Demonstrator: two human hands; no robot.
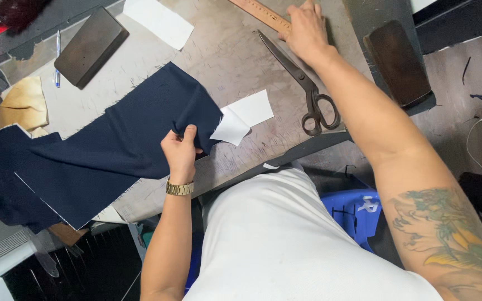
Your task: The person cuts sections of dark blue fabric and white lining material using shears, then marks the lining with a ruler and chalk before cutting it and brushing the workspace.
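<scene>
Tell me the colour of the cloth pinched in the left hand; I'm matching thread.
Dark navy blue, plain woven cloth with frayed edges; seen in the head view.

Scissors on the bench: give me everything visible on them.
The scissors are large tailor's shears of dark, dull metal. They lie flat and closed on the worn grey worktable, blades pointing up-left toward the wooden ruler, the two loop handles toward the table's near edge. The right hand rests just beside the blades, on the ruler; whether it touches them is unclear. The person's forearm lies alongside the handles.
</scene>
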